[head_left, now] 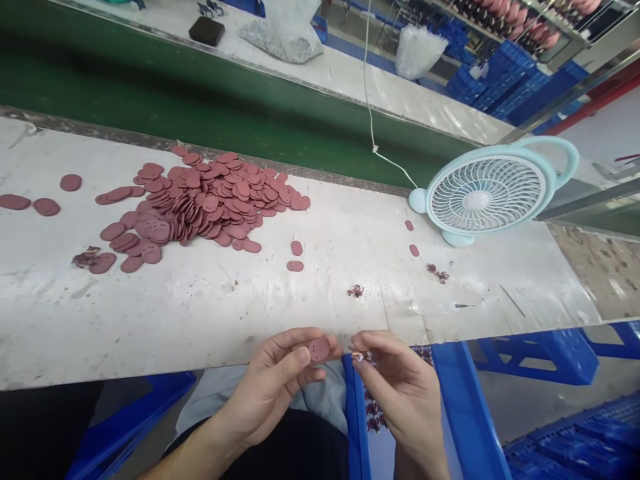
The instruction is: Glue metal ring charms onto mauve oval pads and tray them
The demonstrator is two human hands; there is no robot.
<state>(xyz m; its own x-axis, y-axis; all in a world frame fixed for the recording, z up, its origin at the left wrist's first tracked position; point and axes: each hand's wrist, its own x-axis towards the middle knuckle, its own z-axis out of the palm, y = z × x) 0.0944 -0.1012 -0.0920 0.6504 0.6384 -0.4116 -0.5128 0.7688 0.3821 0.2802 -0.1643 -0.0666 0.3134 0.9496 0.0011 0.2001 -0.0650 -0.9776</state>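
Observation:
Between the thumb and fingers of my left hand [280, 373] is a reddish-brown oval piece [320, 348] with small holes in it. My right hand [400, 387], a little to its right, pinches a small dark-red and metallic part [361, 355] whose exact kind I cannot make out. The two hands are close but apart, just off the table's near edge. A large pile of similar oval pieces [215, 193] lies to the left on the table. Below my right hand, a blue crate [470, 413] holds several small dark-red parts [374, 417].
A light-blue fan [477, 200] stands at the right on the white table [330, 220], its cord [371, 113] running up. Small dark parts [355, 291] and a thin rod [513, 300] lie nearby. Past the green conveyor strip [200, 100] sit a plastic bag [290, 33] and a black box [207, 31].

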